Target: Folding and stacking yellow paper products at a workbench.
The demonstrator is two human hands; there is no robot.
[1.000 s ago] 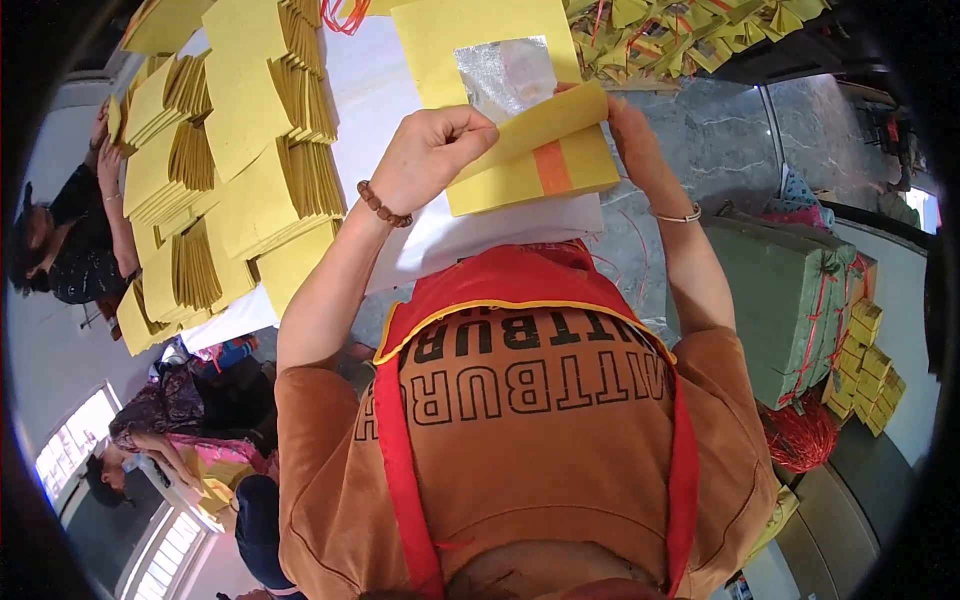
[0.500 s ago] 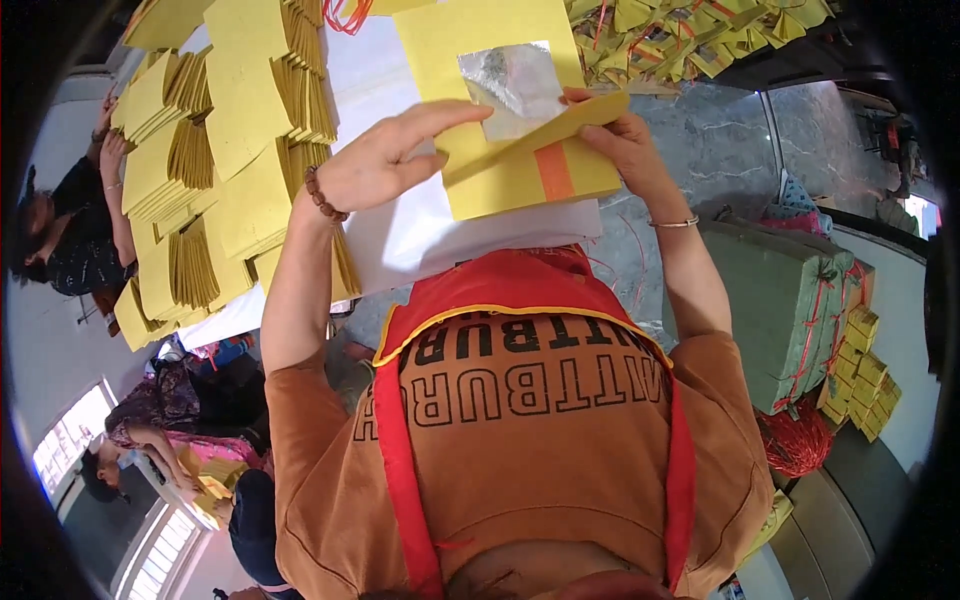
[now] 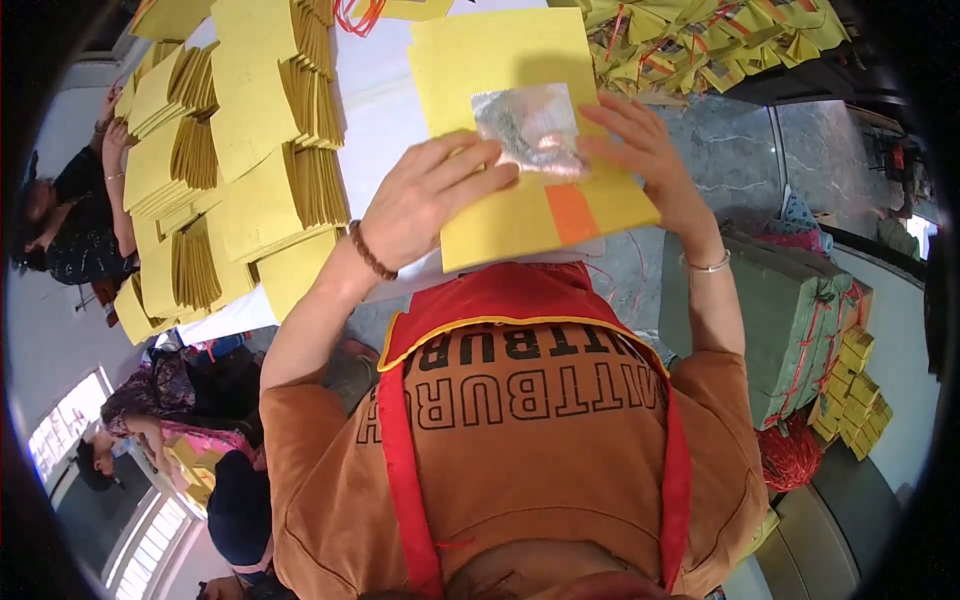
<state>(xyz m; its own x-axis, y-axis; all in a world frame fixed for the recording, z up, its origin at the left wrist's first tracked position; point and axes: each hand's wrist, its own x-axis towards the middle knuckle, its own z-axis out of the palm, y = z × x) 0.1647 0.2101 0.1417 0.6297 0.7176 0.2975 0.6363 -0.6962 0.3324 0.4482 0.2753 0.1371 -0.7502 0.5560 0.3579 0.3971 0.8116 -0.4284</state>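
In front of me lies a stack of yellow paper sheets (image 3: pixel 455 70), with a square of silver foil (image 3: pixel 525 120) near its middle. An orange strip (image 3: pixel 572 213) shows on the near part of the paper, below the foil. My left hand (image 3: pixel 425 195) rests on the paper's left side, its fingers stretched toward the foil and touching or nearly touching it. At the right edge of the paper is my right hand (image 3: pixel 645 155), fingers apart and slightly blurred, close to the foil's right side. Neither hand grips anything visible.
Fanned stacks of folded yellow paper (image 3: pixel 255 110) fill the table's left side, beside white table covering (image 3: pixel 375 110). Red string (image 3: pixel 358 15) lies at the far edge. A heap of yellow paper pieces (image 3: pixel 720 40) stands far right. A tied green bale (image 3: pixel 750 320) is right; a person (image 3: pixel 80 235) is left.
My right hand has released the raised yellow fold, and the near part now lies flatter. My left hand has come down onto the paper beside the foil. The paper appears nearer to me.
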